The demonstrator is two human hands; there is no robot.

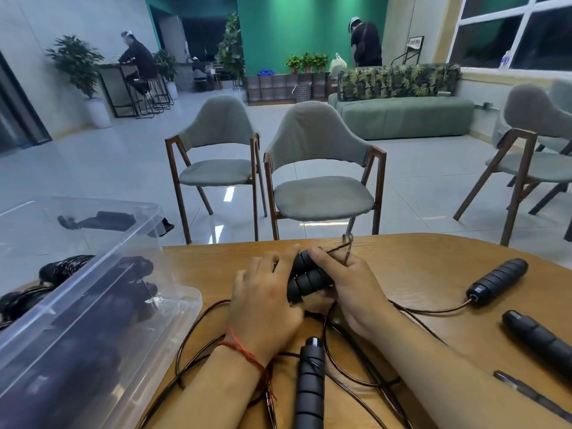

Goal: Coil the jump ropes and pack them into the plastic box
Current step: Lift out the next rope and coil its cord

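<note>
Jump-rope handles (306,278), ridged and stiff, sit paired near the table's (418,267) far edge, clasped by both the left hand (266,308) and right hand (353,289); the thin cord (198,329) looks springy.

Dim, cool indoor light; wide-angle bending at edges, floor (123,168) glare, perhaps slight softness.

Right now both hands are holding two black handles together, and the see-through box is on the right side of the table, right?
Not quite: the head view shows the see-through box on the left side. Both hands, left and right, do hold the two black handles together.
</note>
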